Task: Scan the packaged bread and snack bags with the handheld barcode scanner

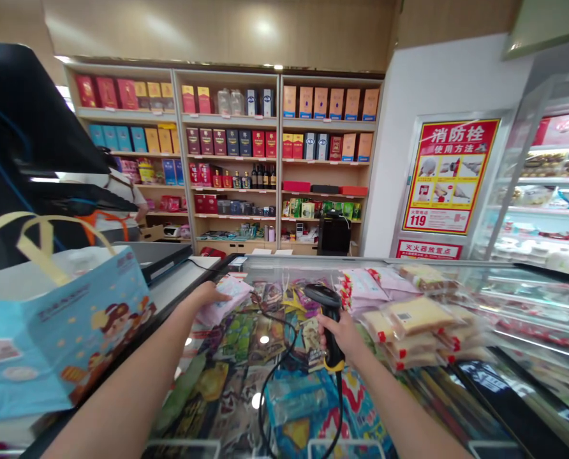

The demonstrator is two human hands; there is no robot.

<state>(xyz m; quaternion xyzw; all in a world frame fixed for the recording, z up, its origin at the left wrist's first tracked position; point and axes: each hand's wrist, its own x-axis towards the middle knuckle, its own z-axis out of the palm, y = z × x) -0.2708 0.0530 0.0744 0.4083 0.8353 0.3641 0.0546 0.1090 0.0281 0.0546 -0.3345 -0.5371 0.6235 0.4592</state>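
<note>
My right hand (339, 335) is wrapped round the handle of a black and yellow barcode scanner (331, 312), held upright above the glass counter top (265, 264). Its black cable (264, 395) loops down toward me over the glass. Farther left, my left hand (209, 296) grips a pale pink plastic packet (229, 293) by its near-left side; its label cannot be read. Similar pink packets (361, 284) with red marks lie to the right of the scanner. Beside them is a pile of bagged sliced bread (418, 317).
A blue cartoon-print shopping bag (88, 319) with yellow handles stands at left, below a dark monitor (36, 115). Snack packs (260, 331) show through the glass. Shelves of boxed goods (231, 143) line the back wall. Another person (112, 191) is behind the monitor.
</note>
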